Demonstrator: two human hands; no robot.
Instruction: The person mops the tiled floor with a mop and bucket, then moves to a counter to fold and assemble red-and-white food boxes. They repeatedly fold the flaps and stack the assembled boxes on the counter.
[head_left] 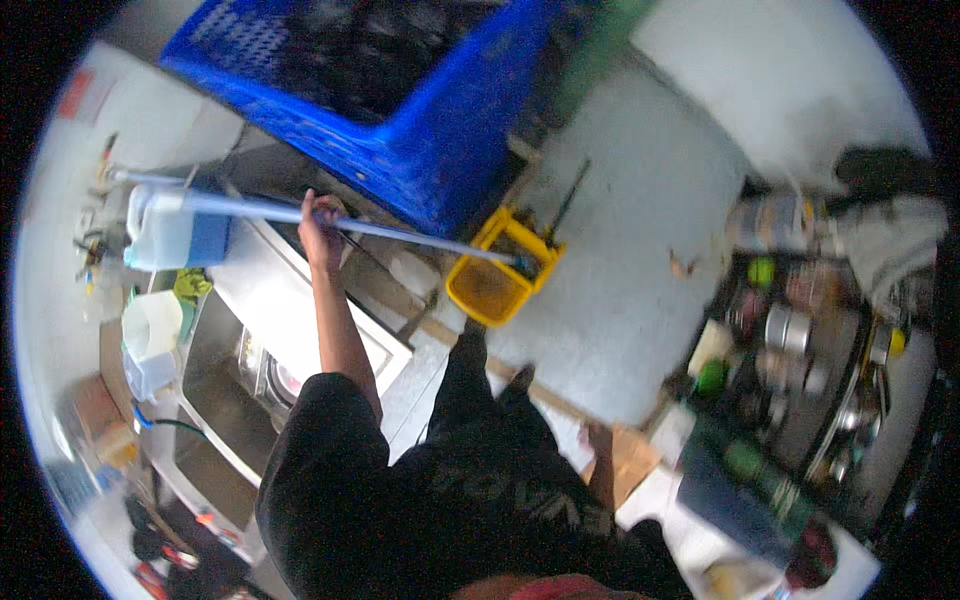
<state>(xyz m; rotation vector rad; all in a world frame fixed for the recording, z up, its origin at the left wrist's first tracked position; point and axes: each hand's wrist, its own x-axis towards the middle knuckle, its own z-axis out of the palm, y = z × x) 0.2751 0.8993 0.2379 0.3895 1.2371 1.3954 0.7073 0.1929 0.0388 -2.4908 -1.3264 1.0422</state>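
Note:
My left hand (pixel 320 236) is wrapped round a long pale blue pole (pixel 410 234), probably a mop handle. The pole slants from the upper left down into a yellow mop bucket (pixel 492 312) on the floor ahead of my feet. Its lower end, with a dark fitting, rests at the bucket's divided opening; whatever is below the rim is hidden. My right hand (pixel 598 440) hangs low beside my body, apart from the pole, its fingers too blurred to read.
A large blue crate (pixel 440 150) with black bags stands beyond the bucket. To the left are a steel sink (pixel 205 345) and a blue liquid jug (pixel 185 235). Shelves with cans and pots (pixel 788 328) line the right. A cardboard piece (pixel 635 465) lies near my right hand.

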